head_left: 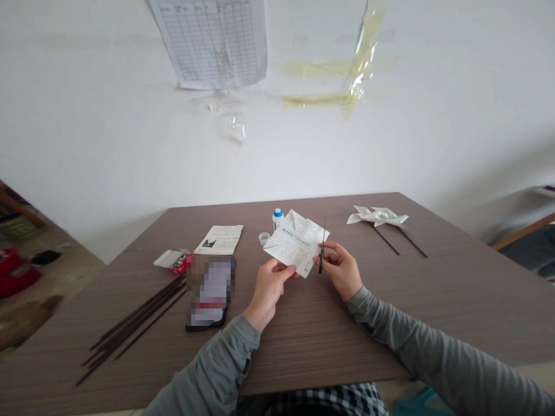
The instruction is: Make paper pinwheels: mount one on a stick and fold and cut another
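My left hand [274,289] pinches the lower edge of a square sheet of printed paper [295,242], held up above the table. Slits show in the paper near its left corner and upper edge. In my right hand [342,268] is a pair of scissors [321,254], dark-handled, with the blades pointing up and away at the paper's right corner. Whether the blades touch the paper I cannot tell. Just behind the sheet stands a glue bottle [278,217] with a blue top, partly hidden, and its translucent cap [264,238] lies beside it.
A phone [211,292], several dark sticks [134,315], a small open red-and-white box [176,261] and a stack of printed paper [219,239] lie on the left. Two paper pinwheels [381,216] on sticks rest at the back right. A white wall [130,144] borders the table [433,312].
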A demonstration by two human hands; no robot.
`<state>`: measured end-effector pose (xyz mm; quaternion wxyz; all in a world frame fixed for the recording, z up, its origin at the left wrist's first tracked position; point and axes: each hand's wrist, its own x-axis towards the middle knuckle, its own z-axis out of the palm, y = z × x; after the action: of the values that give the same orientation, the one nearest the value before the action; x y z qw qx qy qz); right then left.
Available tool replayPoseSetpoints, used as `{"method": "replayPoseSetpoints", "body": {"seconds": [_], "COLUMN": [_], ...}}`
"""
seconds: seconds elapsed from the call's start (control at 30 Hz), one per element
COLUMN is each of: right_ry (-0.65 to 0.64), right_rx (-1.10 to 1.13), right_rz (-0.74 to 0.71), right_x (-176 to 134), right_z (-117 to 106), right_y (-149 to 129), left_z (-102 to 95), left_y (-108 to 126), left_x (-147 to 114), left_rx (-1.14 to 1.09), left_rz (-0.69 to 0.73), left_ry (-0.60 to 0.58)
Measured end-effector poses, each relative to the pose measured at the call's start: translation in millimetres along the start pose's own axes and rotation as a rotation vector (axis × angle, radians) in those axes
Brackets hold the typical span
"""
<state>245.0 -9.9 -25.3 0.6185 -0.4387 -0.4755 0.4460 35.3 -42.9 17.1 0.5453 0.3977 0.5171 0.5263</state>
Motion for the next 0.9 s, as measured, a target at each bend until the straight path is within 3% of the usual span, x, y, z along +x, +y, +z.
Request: {"method": "replayPoseSetpoints", "body": {"seconds": [0.43, 0.9], "right_ry": [0.009, -0.124], "right_rx": [-0.012, -0.047], "right_rz": [0.088, 0.097], "right_x": [1.4, -7.4], "right_z": [-3.0, -11.7], "right_y": [6.2, 1.9], "left_z": [-6.3, -10.9], "left_y": [0.5, 5.3], "left_x": [4.4, 6.2], "left_rx": [-0.012, -0.037], "left_rz": [0.064, 0.126], "left_ry": [0.055, 0.112]}}
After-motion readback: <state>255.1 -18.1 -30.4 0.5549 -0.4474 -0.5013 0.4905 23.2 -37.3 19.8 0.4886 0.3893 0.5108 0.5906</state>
